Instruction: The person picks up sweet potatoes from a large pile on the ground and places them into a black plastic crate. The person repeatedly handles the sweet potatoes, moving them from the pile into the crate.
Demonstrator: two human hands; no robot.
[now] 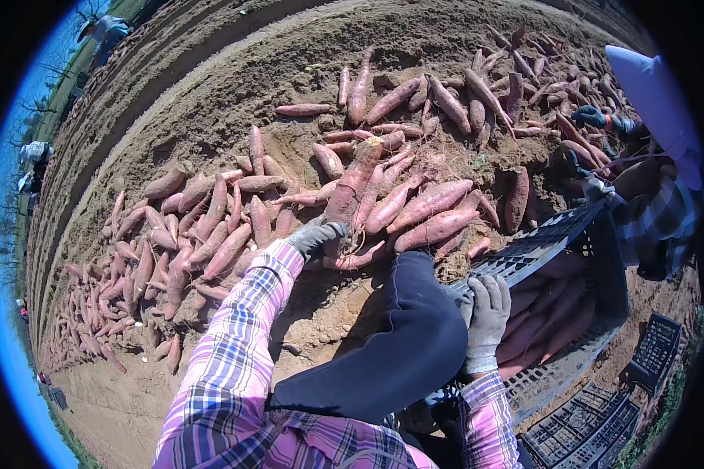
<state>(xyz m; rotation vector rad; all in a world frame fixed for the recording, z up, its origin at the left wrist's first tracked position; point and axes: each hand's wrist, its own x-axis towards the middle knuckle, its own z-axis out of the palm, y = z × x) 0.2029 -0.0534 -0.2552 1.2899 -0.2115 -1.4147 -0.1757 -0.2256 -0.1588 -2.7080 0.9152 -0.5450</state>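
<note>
My left hand, in a grey work glove, is closed around the lower end of a large sweet potato. That root stands tilted upward, its far end broken and pale. Around it lies a heap of reddish sweet potatoes with stringy roots and soil on them. My right hand, also gloved in grey, grips the near rim of a black plastic crate. The crate is tilted beside my bent knee and holds several sweet potatoes. Part of its load is hidden by the crate wall.
More sweet potatoes spread along the soil ridge to the left. At right, a co-worker's gloved hands are among the roots beside the crate. Black crates rest on the ground at lower right. Other people work farther off at upper left.
</note>
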